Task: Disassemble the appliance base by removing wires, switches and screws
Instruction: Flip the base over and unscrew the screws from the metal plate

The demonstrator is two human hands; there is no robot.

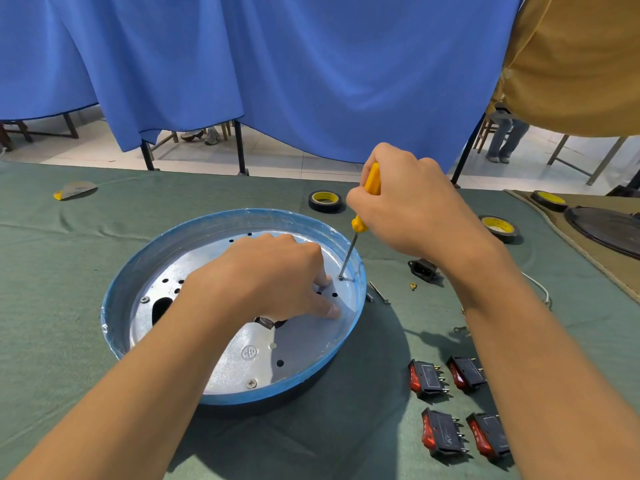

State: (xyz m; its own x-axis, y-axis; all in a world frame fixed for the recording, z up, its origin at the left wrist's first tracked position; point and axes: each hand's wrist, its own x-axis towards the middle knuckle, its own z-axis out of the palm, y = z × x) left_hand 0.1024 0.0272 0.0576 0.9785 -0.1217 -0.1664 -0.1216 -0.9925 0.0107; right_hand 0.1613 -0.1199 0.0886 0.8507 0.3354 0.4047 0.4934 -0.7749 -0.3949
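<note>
The appliance base (pixel 138 271), a round pan with a blue rim, holds the left hand (pixel 273 275), whose bent fingers press their tips on its metal plate and grasp nothing. The right hand (pixel 412 206) grips a yellow screwdriver (pixel 372 181) over the base's far right edge, its blade tip set on a screw (pixel 340 277) just inside the rim. Right of the base lie four red switches (pixel 427 377) and a black socket (pixel 423 269).

left forearm (pixel 138 393), left grip (pixel 273 275): bare | right forearm (pixel 540 358), right grip (pixel 412 202): bare
</note>
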